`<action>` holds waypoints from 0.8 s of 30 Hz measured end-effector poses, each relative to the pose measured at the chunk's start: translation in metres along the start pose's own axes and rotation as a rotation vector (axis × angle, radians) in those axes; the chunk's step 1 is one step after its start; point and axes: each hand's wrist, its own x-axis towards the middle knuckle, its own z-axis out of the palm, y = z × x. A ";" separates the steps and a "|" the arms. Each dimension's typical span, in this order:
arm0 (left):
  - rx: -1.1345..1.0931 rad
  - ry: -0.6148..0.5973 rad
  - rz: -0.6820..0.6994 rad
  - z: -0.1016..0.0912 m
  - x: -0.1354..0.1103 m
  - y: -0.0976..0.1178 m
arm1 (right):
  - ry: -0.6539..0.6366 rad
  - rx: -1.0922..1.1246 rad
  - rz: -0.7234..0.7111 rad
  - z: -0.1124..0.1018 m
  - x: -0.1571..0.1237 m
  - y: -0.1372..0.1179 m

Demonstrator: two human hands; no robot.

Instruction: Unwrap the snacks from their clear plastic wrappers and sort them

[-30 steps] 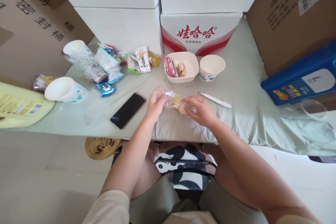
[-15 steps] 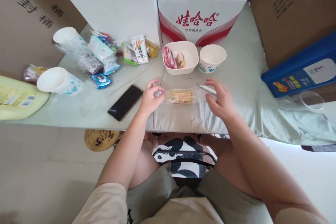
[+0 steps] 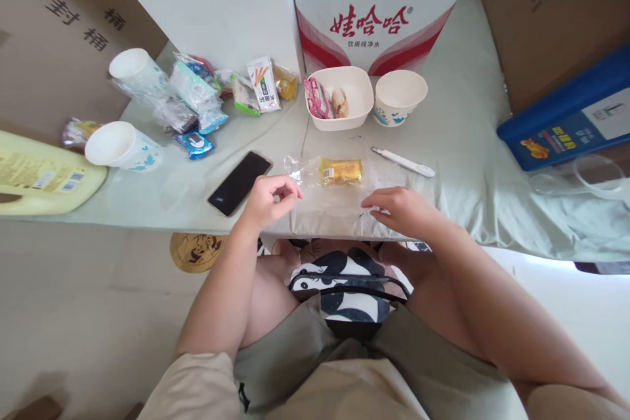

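A yellow-wrapped snack (image 3: 341, 171) lies on the cloth, with a clear plastic bag (image 3: 308, 172) spread around and beneath it. Whether the snack is inside the bag I cannot tell. My left hand (image 3: 273, 200) hovers near the bag's left edge, fingers loosely curled and apart from the thumb, nothing in them. On the other side, my right hand (image 3: 401, 209) is open, fingertips at the bag's lower right edge. Beyond that hand rests a white utility knife or pen-like tool (image 3: 403, 161). A black phone (image 3: 239, 182) lies just left of my left hand.
Behind the snack stand a white tray (image 3: 364, 102) holding small packets and a paper cup (image 3: 400, 98). More paper cups (image 3: 118, 146) and wrapped snacks (image 3: 197, 102) sit to the left, near a yellow jug (image 3: 49, 174). Boxes (image 3: 374, 20) line the back; a blue container (image 3: 566, 118) is at right.
Both hands have drawn back toward me, away from the snack's ends. My left hand has let go of the plastic, and the white tool is now uncovered.
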 end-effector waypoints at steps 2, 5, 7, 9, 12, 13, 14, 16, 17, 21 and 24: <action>0.018 -0.025 -0.083 0.002 0.003 -0.005 | -0.080 0.005 0.113 0.002 -0.001 -0.001; 0.183 0.186 -0.046 0.009 0.015 -0.013 | -0.060 -0.060 0.324 0.004 0.007 -0.002; 0.315 0.274 0.035 0.014 0.026 -0.017 | 0.014 -0.091 0.419 0.004 0.015 -0.001; 0.382 0.211 0.063 0.019 0.035 -0.020 | 0.090 -0.086 0.468 0.005 0.024 -0.001; 0.323 0.033 0.011 0.027 0.044 -0.025 | 0.213 -0.059 0.411 0.008 0.036 0.000; 0.275 -0.001 -0.015 0.030 0.046 -0.027 | 0.251 -0.051 0.338 0.010 0.040 0.000; 0.214 -0.015 -0.046 0.032 0.046 -0.028 | 0.276 -0.043 0.255 0.013 0.043 0.000; 0.056 -0.002 -0.129 0.037 0.047 -0.027 | 0.263 -0.032 0.129 0.019 0.051 0.001; -0.042 0.013 -0.181 0.039 0.047 -0.026 | 0.233 -0.030 0.104 0.022 0.054 0.002; -0.372 0.066 -0.370 0.042 0.048 -0.018 | 0.178 -0.028 0.134 0.029 0.057 0.002; -0.379 0.209 -0.403 0.039 0.050 -0.017 | 0.200 0.070 0.111 0.022 0.040 -0.005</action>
